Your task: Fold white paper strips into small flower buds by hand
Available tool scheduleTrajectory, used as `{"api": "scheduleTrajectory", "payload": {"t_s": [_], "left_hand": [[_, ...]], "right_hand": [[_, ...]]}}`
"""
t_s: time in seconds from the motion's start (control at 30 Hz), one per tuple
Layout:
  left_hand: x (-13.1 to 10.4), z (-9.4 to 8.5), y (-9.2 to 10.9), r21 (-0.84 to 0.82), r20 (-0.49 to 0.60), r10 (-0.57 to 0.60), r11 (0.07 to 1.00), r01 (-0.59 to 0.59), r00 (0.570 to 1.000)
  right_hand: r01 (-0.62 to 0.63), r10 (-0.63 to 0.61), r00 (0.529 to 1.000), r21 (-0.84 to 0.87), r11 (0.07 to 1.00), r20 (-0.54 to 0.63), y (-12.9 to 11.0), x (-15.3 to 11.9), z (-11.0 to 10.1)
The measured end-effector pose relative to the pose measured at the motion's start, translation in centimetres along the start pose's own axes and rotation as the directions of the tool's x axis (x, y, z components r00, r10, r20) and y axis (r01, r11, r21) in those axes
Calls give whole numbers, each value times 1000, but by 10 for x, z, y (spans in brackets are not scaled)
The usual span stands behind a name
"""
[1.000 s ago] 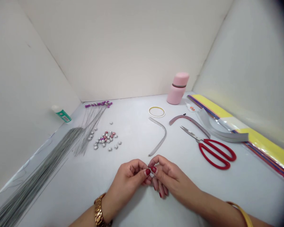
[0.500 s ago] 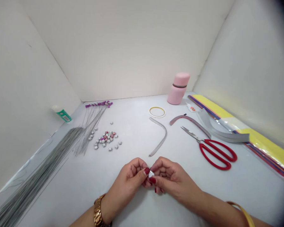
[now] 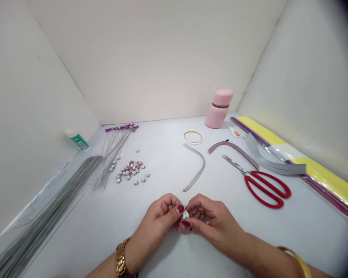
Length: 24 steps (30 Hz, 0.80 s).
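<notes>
Between my two hands is a small silver paper star (image 3: 186, 214), partly covered by the fingertips. My left hand (image 3: 166, 214) pinches it from the left with thumb and index finger. From the right, my right hand (image 3: 210, 218) closes thumb and fingers on it. Just beyond the hands lies a curved silver paper strip (image 3: 202, 166). A pile of silver, pink and purple paper stars (image 3: 130, 169) lies to the left, with a few single ones around it.
Grey wires (image 3: 55, 208) and purple-tipped stems (image 3: 121, 127) lie left, near a green-labelled glue stick (image 3: 80, 141). A tape roll (image 3: 193, 137) and pink bottle (image 3: 219, 109) stand farther back. Red-handled scissors (image 3: 266, 189), grey strips (image 3: 278, 166) and packaged coloured paper (image 3: 321, 173) lie right.
The fingers of my right hand have shifted slightly on the star, and it shows a little more between the fingertips. Nothing else on the table has moved.
</notes>
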State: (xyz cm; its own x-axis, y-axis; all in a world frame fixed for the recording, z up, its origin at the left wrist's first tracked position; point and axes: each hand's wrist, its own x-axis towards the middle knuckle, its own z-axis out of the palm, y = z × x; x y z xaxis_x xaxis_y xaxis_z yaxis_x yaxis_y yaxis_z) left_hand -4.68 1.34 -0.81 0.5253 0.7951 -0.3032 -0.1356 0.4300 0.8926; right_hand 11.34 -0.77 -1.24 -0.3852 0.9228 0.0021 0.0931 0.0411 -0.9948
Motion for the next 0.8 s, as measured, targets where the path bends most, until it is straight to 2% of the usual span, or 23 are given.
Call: {"api": "scheduleTrajectory", "payload": {"t_s": [0.17,0.27,0.4,0.47,0.57,0.63,0.73,0.8], "left_hand": [[-1,-1,-4,166,-48,89,983,-80,995],[-4,0,-6,321,-90,187,935,-149,978],[-7,2,-9,415,-110,220,896,-156,969],[-9,3,-9,465,-111,253,868,-174,961],[-11,3,-8,516,-80,304,828,-222,949],[-12,2,-7,584,-60,393,759,-288,917],[-12,2,-5,683,5,516,624,-380,857],[-13,2,-4,691,35,527,601,-401,849]], "right_hand": [[62,-74,996,-253,965,-40,6,-2,-2],[43,-64,996,-275,960,-67,7,-1,-2],[-51,50,998,-21,998,-37,5,1,-1],[-135,139,990,151,979,-15,3,1,0],[-276,285,958,364,889,31,-1,3,3],[-373,361,925,450,811,116,-3,3,5],[-469,398,883,515,717,251,-3,2,9],[-469,386,883,517,716,268,-2,1,10]]}}
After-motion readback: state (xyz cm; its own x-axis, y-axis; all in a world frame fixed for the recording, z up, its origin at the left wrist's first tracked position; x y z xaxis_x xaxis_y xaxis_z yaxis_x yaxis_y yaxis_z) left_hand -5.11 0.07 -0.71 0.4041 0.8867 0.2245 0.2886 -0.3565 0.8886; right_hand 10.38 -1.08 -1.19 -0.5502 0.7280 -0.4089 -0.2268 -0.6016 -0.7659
